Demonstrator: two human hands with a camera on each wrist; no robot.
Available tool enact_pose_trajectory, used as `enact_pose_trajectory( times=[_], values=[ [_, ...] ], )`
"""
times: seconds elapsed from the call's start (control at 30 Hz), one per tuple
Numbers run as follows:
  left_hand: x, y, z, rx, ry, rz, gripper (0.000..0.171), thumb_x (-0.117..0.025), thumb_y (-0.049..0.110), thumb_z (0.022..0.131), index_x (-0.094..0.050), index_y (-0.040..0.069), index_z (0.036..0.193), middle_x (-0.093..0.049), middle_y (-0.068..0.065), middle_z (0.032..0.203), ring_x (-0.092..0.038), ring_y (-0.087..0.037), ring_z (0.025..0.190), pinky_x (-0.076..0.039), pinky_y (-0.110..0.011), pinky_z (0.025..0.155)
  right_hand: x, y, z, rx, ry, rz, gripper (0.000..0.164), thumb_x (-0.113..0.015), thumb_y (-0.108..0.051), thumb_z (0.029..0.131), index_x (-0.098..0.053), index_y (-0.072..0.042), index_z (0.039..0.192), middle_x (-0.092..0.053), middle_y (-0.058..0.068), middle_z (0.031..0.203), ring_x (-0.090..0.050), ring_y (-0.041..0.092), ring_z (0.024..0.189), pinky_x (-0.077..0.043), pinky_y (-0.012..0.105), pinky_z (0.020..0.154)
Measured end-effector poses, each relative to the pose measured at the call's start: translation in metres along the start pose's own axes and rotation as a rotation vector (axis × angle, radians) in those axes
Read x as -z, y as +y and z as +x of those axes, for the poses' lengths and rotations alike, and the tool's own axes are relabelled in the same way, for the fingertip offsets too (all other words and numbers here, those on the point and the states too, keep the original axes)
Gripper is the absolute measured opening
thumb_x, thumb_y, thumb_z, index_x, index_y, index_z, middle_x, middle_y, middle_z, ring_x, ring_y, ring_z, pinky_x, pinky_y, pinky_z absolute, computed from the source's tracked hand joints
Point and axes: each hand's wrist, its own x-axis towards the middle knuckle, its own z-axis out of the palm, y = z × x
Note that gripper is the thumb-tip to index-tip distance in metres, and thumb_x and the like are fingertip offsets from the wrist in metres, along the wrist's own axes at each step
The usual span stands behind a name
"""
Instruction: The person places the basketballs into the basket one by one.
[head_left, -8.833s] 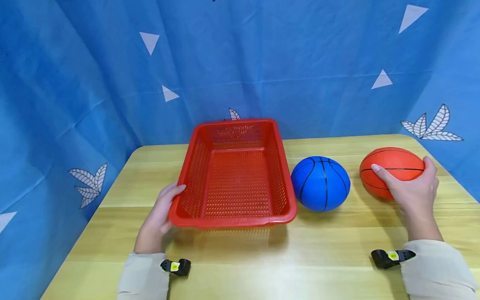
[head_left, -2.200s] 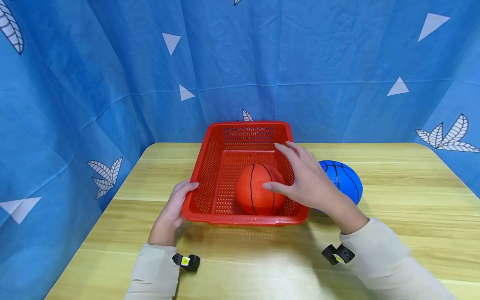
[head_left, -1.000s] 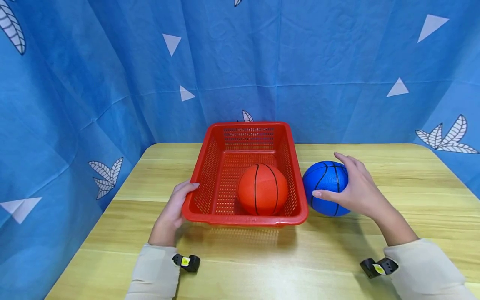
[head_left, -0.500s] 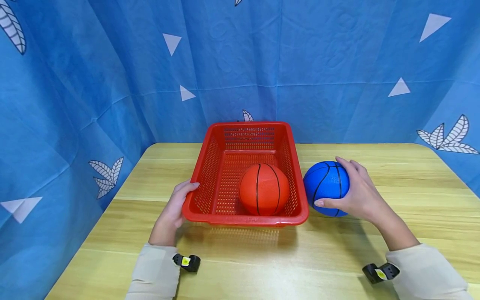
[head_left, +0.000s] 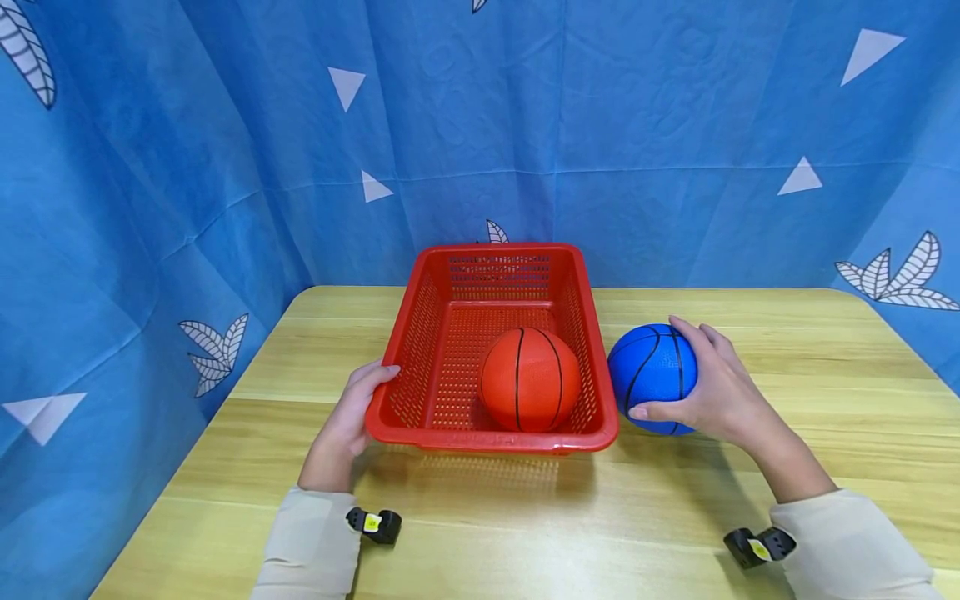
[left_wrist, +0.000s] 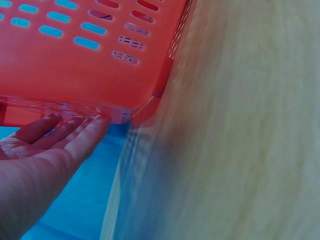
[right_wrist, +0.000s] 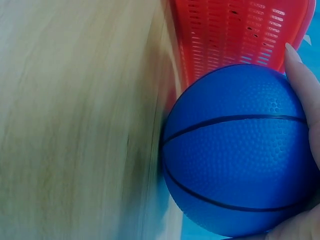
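Note:
A red plastic basket (head_left: 491, 440) stands in the middle of the table, holding an orange-red basketball (head_left: 530, 380) near its front right corner. At the basket's left side, my left hand (head_left: 351, 414) grips the rim, thumb over the edge. The left wrist view shows the other fingers (left_wrist: 82, 137) reaching under the rim outside the slotted wall. Close by the basket's right side sits a blue basketball (head_left: 652, 371). My right hand (head_left: 722, 387) holds it from the right, fingers over the top and thumb on the near side. The palm side is hidden in the head view.
The pale wooden table (head_left: 480, 533) reaches back to a blue curtain (head_left: 637, 125) with white triangles and leaf prints. More curtain hangs along the left side. Each wrist wears a small black camera, such as the left one (head_left: 382, 525).
The orange-red basketball went from the far right of the table into the basket. My right hand released it, moved right to the blue basketball and closed around it. My left hand stayed on the rim.

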Motion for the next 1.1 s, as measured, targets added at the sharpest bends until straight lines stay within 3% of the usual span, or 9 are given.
enact_pose_trajectory(
  times=[0.47,1.1],
  values=[
    [-0.0001,-0.0031,-0.0003,0.011,0.007,0.011,0.047,-0.038,0.02,0.098,-0.034,-0.004,0.138,-0.054,-0.016,0.118,-0.061,-0.024,0.099,-0.055,-0.038,0.084,-0.0031,0.0033,-0.0017,-0.028,-0.023,0.01,0.118,-0.08,-0.058,0.061,-0.019,-0.008,0.149,-0.029,0.033,0.136,-0.036,0.053,0.114,-0.046,0.067,0.078],
    [0.0008,-0.0018,0.0002,-0.029,-0.018,0.01,0.046,-0.036,0.019,0.099,-0.033,-0.006,0.138,-0.058,-0.013,0.113,-0.063,-0.023,0.095,-0.056,-0.037,0.081,-0.0052,0.0003,-0.0025,-0.057,0.024,-0.014,0.107,-0.077,-0.054,0.067,-0.021,-0.009,0.147,-0.029,0.034,0.134,-0.037,0.055,0.11,-0.048,0.067,0.074]
  ],
)
